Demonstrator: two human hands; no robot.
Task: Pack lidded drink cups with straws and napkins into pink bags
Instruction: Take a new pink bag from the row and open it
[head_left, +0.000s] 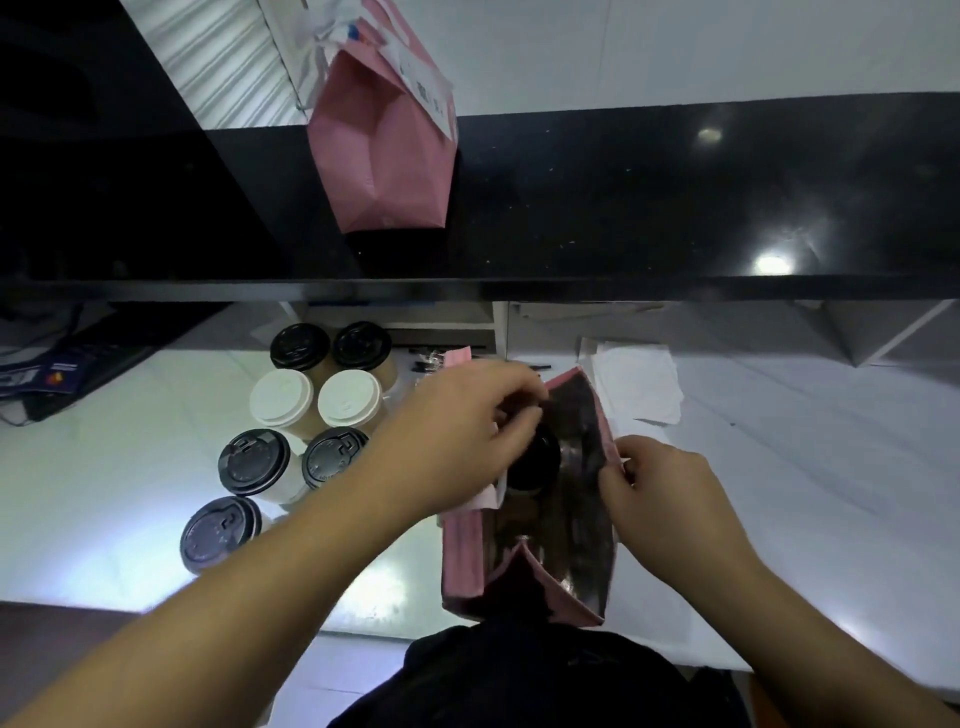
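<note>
An open pink bag (470, 561) with a foil lining stands on the white counter in front of me. My left hand (462, 415) reaches over its left rim, fingers closed on the black-lidded cup (535, 462) inside the bag. A white napkin (488, 496) sticks up beside that cup. My right hand (654, 488) pinches the bag's right rim and holds it open. Left of the bag stand several lidded cups (291, 400), some with black lids and two with white lids.
A second pink bag (384, 150), folded shut with a receipt on it, stands on the raised black ledge (675, 208). A stack of white napkins (639, 379) lies behind the open bag. A dark keyboard (78, 364) sits at far left.
</note>
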